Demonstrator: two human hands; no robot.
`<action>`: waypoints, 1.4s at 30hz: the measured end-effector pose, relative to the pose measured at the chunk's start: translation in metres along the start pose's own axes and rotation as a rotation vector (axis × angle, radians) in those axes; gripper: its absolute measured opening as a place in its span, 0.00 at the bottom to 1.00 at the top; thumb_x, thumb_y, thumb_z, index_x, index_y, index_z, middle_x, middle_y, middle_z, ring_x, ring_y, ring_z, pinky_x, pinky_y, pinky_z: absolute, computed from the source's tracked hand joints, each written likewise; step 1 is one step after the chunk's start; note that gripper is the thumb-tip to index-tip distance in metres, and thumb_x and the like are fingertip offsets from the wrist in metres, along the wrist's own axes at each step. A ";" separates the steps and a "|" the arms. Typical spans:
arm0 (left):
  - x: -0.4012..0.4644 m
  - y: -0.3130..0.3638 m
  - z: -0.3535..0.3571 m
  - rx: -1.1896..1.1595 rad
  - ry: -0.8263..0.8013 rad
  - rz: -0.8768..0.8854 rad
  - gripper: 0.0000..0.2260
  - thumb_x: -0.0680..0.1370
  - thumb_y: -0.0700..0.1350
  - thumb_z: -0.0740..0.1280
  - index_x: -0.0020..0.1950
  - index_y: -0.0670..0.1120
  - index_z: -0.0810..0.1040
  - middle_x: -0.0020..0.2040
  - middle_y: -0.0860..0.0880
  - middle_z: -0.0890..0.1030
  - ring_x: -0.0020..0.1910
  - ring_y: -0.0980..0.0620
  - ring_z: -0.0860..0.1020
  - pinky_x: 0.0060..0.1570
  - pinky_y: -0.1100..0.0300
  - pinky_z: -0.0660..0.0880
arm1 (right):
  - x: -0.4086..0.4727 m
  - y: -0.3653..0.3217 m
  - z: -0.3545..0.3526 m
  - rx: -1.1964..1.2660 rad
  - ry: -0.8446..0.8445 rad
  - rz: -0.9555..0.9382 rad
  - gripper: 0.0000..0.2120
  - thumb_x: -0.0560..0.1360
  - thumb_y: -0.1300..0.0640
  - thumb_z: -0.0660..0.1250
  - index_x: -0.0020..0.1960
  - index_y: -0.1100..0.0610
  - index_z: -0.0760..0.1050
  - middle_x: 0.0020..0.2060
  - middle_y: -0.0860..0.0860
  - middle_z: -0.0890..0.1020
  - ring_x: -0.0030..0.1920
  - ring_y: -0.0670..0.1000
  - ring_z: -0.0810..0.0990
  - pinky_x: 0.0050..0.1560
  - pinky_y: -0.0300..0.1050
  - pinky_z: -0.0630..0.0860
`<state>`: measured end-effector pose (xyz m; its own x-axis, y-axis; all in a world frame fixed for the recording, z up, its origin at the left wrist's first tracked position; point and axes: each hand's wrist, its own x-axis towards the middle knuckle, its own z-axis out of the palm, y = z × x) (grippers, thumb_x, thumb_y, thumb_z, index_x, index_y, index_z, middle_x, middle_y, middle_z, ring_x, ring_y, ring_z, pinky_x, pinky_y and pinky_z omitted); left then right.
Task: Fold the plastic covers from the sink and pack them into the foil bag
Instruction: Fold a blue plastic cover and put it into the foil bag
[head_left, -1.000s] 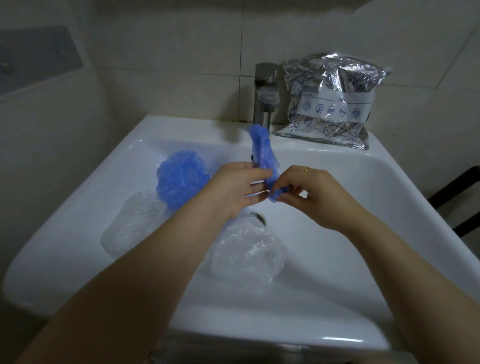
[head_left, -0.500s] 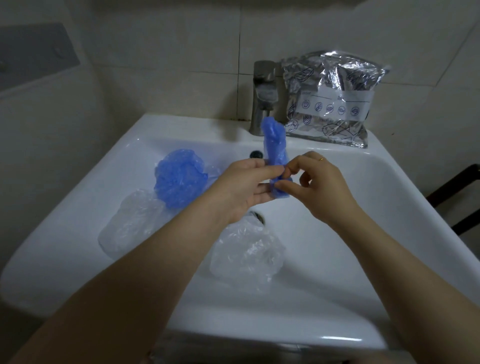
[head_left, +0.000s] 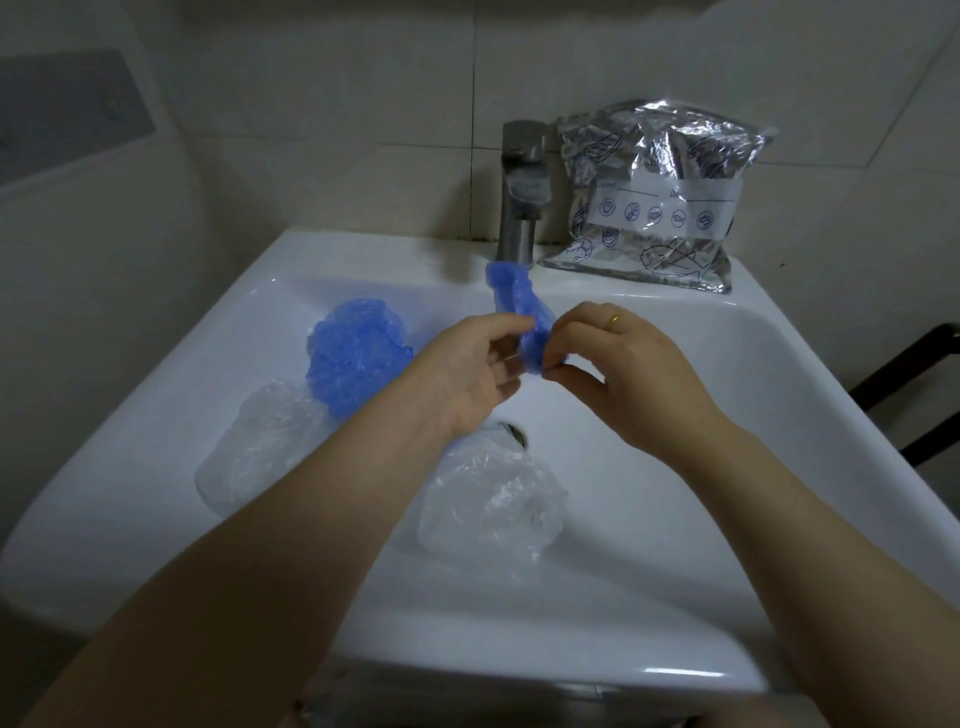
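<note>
A narrow folded blue plastic cover (head_left: 517, 299) stands upright above the white sink (head_left: 779, 415). My left hand (head_left: 467, 369) and my right hand (head_left: 631, 371) both pinch its lower end from either side. A second blue cover (head_left: 353, 353) lies bunched in the basin's left part. Two clear covers lie in the basin, one at the left (head_left: 260, 441), one by the drain (head_left: 493, 509). The silver foil bag (head_left: 660, 197) leans against the wall on the sink's back ledge, right of the tap.
A steel tap (head_left: 522, 192) stands at the back centre, just behind the held cover. The drain (head_left: 514, 431) is partly hidden by the clear cover. Tiled walls close in behind and at the left. A dark frame (head_left: 904, 384) stands at the right edge.
The held blue cover has shifted slightly and leans left at its top. My right hand's fingers have closed lower round its bottom end; both hands stay together over the basin.
</note>
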<state>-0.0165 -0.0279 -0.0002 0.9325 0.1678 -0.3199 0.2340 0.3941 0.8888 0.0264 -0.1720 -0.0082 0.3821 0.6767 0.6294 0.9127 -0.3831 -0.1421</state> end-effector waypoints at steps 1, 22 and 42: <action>0.000 0.001 0.000 -0.008 0.002 -0.001 0.07 0.77 0.42 0.63 0.39 0.45 0.76 0.31 0.52 0.80 0.39 0.54 0.78 0.57 0.57 0.68 | 0.000 0.000 -0.001 -0.006 -0.005 -0.005 0.04 0.70 0.58 0.66 0.40 0.59 0.77 0.39 0.52 0.79 0.38 0.56 0.77 0.36 0.49 0.76; -0.004 -0.004 0.001 0.273 -0.197 0.050 0.11 0.77 0.46 0.65 0.56 0.44 0.78 0.46 0.47 0.84 0.48 0.52 0.83 0.54 0.59 0.76 | -0.001 0.004 0.000 0.334 0.030 0.549 0.04 0.72 0.60 0.69 0.40 0.54 0.74 0.31 0.44 0.78 0.33 0.43 0.77 0.35 0.35 0.72; -0.016 0.007 -0.010 0.652 -0.433 0.000 0.09 0.77 0.35 0.62 0.54 0.45 0.77 0.43 0.48 0.85 0.34 0.57 0.80 0.33 0.69 0.73 | -0.007 0.024 -0.031 0.817 -0.251 0.380 0.05 0.67 0.61 0.70 0.42 0.56 0.78 0.51 0.52 0.79 0.50 0.44 0.79 0.50 0.35 0.76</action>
<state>-0.0324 -0.0191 0.0079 0.9256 -0.2524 -0.2822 0.2232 -0.2384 0.9452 0.0414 -0.2055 0.0077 0.6088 0.7494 0.2602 0.5022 -0.1102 -0.8577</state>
